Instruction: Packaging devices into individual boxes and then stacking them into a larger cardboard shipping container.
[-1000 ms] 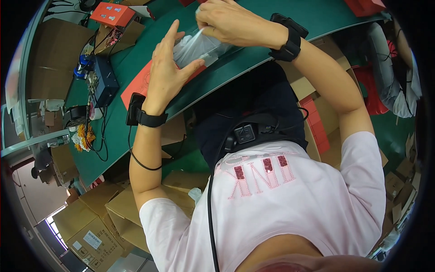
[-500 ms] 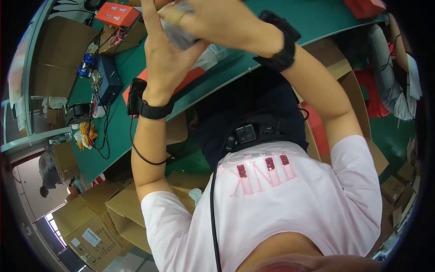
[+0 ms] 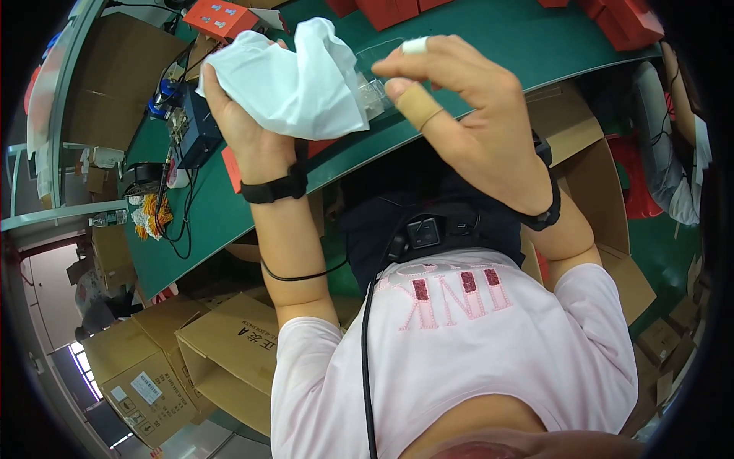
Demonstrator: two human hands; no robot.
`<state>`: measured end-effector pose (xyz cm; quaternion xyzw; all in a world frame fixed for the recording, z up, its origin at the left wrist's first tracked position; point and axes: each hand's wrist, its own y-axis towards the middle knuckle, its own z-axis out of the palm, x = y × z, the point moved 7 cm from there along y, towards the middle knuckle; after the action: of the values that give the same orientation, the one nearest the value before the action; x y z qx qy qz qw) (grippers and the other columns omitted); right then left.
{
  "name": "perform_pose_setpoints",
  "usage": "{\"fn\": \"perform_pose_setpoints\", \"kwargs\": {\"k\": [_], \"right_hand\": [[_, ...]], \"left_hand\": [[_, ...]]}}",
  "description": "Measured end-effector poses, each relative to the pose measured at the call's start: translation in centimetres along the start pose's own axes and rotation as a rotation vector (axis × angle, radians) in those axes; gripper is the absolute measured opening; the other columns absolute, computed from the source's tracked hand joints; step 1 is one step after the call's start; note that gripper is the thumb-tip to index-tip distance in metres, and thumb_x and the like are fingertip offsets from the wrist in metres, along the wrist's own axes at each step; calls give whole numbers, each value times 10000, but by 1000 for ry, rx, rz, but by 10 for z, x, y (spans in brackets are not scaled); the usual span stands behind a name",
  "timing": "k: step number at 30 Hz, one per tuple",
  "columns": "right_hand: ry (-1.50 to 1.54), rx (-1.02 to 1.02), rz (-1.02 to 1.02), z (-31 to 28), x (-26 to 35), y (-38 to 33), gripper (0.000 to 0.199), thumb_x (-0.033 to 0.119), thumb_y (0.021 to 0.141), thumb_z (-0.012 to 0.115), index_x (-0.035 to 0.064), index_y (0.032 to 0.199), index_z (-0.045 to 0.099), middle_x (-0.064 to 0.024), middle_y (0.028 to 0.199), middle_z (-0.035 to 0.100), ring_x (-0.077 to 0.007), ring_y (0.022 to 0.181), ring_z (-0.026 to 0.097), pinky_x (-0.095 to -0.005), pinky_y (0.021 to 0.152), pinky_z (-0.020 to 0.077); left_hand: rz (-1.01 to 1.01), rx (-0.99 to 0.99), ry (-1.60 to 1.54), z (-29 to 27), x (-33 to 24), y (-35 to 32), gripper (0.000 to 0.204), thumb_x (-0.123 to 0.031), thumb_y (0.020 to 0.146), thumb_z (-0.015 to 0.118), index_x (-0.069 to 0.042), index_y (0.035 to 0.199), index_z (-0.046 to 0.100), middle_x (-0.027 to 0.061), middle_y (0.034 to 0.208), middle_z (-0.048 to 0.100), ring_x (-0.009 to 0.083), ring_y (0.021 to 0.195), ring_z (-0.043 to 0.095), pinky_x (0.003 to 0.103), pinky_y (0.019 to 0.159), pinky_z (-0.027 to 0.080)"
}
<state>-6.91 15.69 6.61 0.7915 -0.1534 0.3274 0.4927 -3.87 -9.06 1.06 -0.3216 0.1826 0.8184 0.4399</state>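
Note:
A soft, crumpled white sheet [image 3: 302, 96] lies over my left hand [image 3: 252, 141], which grips its near-left side. Most of the left fingers are hidden beneath it. To the right of the sheet, my right hand [image 3: 466, 107] hovers over the table edge, holding nothing. Its thumb, wrapped in a tan band, and its forefinger, with white tape around it, stand apart. Between sheet and right hand, a clear plastic bag [image 3: 372, 96] rests on the green table [image 3: 489, 50]. Whether anything is under the sheet, I cannot tell.
Red boxes [image 3: 386, 11] stand along the table's far side. An orange-red box [image 3: 220, 18] sits at the back left, near a dark blue metal box [image 3: 199, 130] with cables. Cardboard cartons [image 3: 145, 386] stand on the floor at left; an open carton [image 3: 592, 172] is at right.
Both hands were together on a blurred grey item; now they are apart. The white sheet has come into view on my left hand, and my right hand has moved right and down.

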Motion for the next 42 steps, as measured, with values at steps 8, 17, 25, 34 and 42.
{"fn": "perform_pose_setpoints", "kwargs": {"k": [8, 17, 25, 34, 42], "right_hand": [[-88, 139, 109, 32, -25, 1, 210, 51, 918, 665, 44, 1113, 743, -55, 784, 513, -150, 675, 500, -290, 601, 403], [254, 328, 341, 64, -51, -3, 524, 263, 839, 792, 53, 1290, 625, -66, 1000, 671, -200, 869, 612, -311, 801, 503], [656, 334, 718, 59, -56, -36, 362, 302, 924, 690, 0, 1125, 681, -11, 748, 605, -37, 526, 469, -204, 470, 352], [586, 282, 793, 53, -60, -40, 353, 291, 951, 657, -12, 1130, 683, -18, 723, 604, -46, 506, 470, -207, 458, 348], [730, 295, 749, 58, -53, -51, 421, 261, 961, 606, -23, 1272, 607, -43, 808, 621, -65, 543, 498, -215, 491, 374]], "left_hand": [[185, -125, -52, -2, 11, -7, 552, -561, 1038, 382, -69, 1208, 566, 107, 1150, 643, 307, 1088, 634, 499, 1018, 499], [265, -131, 21, 23, 9, -25, 506, -509, 1064, 388, -59, 1210, 566, 81, 1145, 649, 265, 1053, 648, 429, 942, 538], [221, -85, 165, -11, -34, 0, 528, -472, 1084, 328, -85, 1400, 497, 135, 1375, 583, 358, 1228, 575, 540, 1041, 472], [41, 6, -48, 19, 27, -42, 811, -724, 931, 463, -108, 1459, 467, 98, 1395, 571, 301, 1292, 525, 503, 1117, 380], [-48, -120, 51, 15, 31, -39, 537, -429, 1024, 496, -77, 1430, 493, 116, 1414, 562, 306, 1309, 512, 508, 1135, 366]]}}
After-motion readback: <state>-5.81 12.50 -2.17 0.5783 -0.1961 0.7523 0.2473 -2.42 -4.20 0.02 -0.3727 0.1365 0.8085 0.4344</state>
